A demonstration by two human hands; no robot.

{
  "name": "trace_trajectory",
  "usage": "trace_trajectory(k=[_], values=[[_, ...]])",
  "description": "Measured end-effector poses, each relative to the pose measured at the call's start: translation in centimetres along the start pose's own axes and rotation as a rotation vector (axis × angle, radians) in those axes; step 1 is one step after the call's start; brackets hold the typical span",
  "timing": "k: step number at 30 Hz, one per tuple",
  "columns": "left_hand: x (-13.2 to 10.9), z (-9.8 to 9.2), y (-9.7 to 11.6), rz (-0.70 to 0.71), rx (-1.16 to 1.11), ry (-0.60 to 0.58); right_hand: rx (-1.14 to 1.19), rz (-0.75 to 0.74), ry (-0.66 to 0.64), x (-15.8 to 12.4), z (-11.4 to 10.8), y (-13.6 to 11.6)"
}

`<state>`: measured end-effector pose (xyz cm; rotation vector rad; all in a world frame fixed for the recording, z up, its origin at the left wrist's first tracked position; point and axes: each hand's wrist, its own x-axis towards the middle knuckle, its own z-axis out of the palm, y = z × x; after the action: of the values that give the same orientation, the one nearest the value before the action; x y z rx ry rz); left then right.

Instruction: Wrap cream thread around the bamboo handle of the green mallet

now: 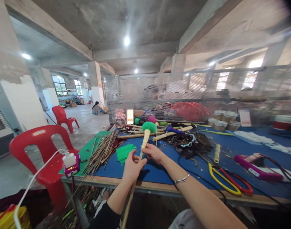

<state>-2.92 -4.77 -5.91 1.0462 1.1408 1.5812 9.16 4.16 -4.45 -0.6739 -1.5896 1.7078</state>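
My left hand [131,166] is closed around a thin bamboo stick [129,198] that runs down below the table edge. My right hand [153,152] grips the pale bamboo handle [145,138] just above it. The handle is topped by a green fuzzy cap [149,127], held upright over the blue table top [157,173]. A silver bangle [182,179] sits on my right wrist.
A bundle of thin sticks [102,152] and green sheets [124,152] lie left of my hands. Bamboo rods, coloured caps and a pink jar [120,118] stand further back. Yellow and red loops [228,179] lie right. Red chairs [44,152] stand at left. People sit behind a mesh screen [183,86].
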Motion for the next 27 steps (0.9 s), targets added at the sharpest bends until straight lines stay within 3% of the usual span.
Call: trace_trajectory(k=[3,8,11,17,24,27], values=[[0.0,0.2,-0.2,0.037,0.002,0.015,0.037,0.007,-0.017,-0.1,0.0,-0.2],[-0.5,-0.5,1.3,-0.126,-0.127,-0.093,0.137,0.067,-0.136,-0.5,0.2,-0.8],[-0.4,-0.7,1.3,-0.181,-0.119,-0.140,0.120,0.061,-0.119,-0.5,0.1,-0.6],[-0.2,-0.1,-0.3,0.075,-0.017,-0.008,0.035,0.020,-0.041,-0.1,0.0,0.0],[-1.1,-0.7,1.5,-0.101,-0.129,-0.120,0.073,0.035,-0.147,-0.4,0.3,-0.3],[-0.8,-0.6,1.1,-0.077,-0.092,-0.104,0.035,0.036,-0.148,-0.3,0.1,0.0]])
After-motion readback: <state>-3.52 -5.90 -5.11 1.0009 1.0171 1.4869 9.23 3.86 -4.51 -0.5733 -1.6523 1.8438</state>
